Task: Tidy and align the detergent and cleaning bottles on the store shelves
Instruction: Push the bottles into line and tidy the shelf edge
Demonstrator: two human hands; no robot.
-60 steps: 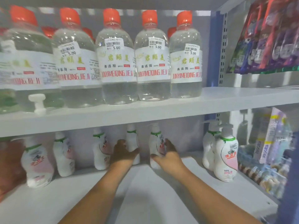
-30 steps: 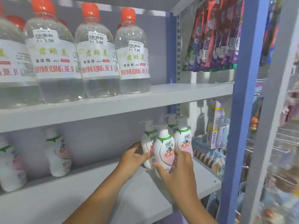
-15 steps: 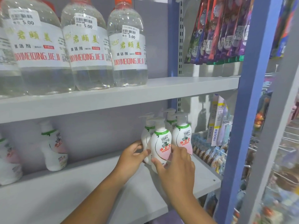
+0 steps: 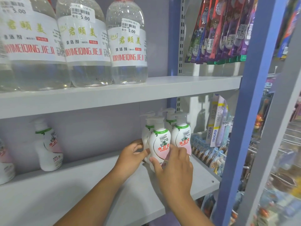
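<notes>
Both forearms come in from the bottom of the shot, reaching over the grey lower shelf (image 4: 91, 193). The right hand (image 4: 175, 170) is nearest, fingers curled around the lower front of the front pump bottle (image 4: 160, 144), thumb on its left side. That bottle is white with a pink bottom, a green collar and a red logo, standing upright near the right end of the lower shelf.

The left hand (image 4: 130, 158) sits just left of it and a bit farther in, fingers bent around the left side of the cluster; it looks like it's gripping the left rear pump bottle (image 4: 145, 136), though I can't tell for sure how much contact there is.

Right beside the front one, touching it, is another pump bottle (image 4: 182, 137) with a price sticker, and one more pump top (image 4: 170, 118) pokes up behind. So four bottles are bunched tight at the right end.

Well apart to the left, a lone pump bottle (image 4: 48, 147) stands toward the back of the shelf, and another one (image 4: 4, 160) is cut off at the left edge.

On the upper shelf (image 4: 179, 86) there's a row of big clear cleaner bottles (image 4: 128, 46) with white labels and 5.00 stickers. Far right, past the blue upright (image 4: 250, 95), packaged toothbrushes (image 4: 218, 30) hang in a row.
</notes>
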